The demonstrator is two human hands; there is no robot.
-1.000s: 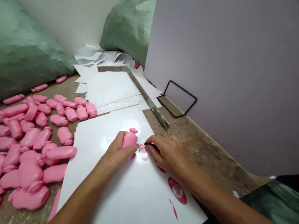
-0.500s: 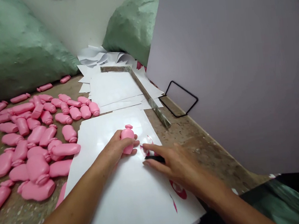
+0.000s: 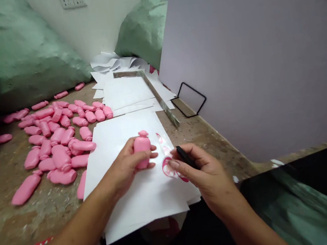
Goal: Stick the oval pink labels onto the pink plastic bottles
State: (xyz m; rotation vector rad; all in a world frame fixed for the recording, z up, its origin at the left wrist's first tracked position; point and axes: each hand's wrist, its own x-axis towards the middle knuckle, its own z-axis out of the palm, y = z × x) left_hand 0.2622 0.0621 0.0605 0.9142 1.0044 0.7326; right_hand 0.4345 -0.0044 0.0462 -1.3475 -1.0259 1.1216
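A small pink bottle stands upright in my left hand, its narrow neck on top. My left thumb lies across its front, with the fingers behind. My right hand has a black-handled tool in it; the tool's working end is not clear to me. At the right thumb and fingertips is a clear label with pink print, over the edge of the white sheets. Whether the label is fully free of the sheet I cannot tell.
Many pink bottles lie heaped on the worn table to the left. Behind are more white sheets under an angled metal bar. A black wire frame leans by a pale panel. Green sacks stand at the back.
My right hand has turned palm-up and drawn back a little, with the label now at its fingertips and the black handle raised. The left hand still holds the bottle. The view has shifted.
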